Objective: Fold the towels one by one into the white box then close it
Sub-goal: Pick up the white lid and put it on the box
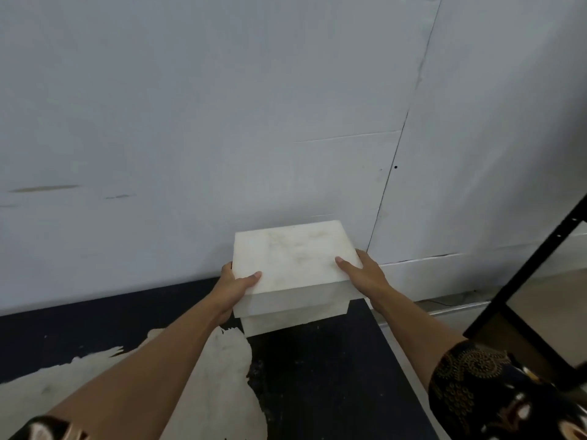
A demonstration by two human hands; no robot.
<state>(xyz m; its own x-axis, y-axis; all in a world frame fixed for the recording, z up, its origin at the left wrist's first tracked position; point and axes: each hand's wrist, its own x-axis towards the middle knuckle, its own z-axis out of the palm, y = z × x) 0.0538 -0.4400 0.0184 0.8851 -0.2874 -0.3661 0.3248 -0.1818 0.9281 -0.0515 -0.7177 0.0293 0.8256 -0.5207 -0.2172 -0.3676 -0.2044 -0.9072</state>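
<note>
- Box [295, 315]: white, centre of frame, just below the middle, standing on the dark desk [317, 376] at its far edge, close to the wall [222, 122].
- Lid [292, 255]: white, smudged on top, sits over the box and overhangs its sides; can't tell if it is fully seated.
- Left hand [236, 287]: grips the lid's left edge, thumb on top, fingers wrapped round the side.
- Right hand [362, 274]: grips the lid's right edge, thumb on top, fingers round the side.
- Pale patch [228, 369]: on the desk, lower left, partly under the left arm.
- Patterned sleeve [476, 392]: lower right.
- Black frame [527, 274]: slanted bar, right edge.
</note>
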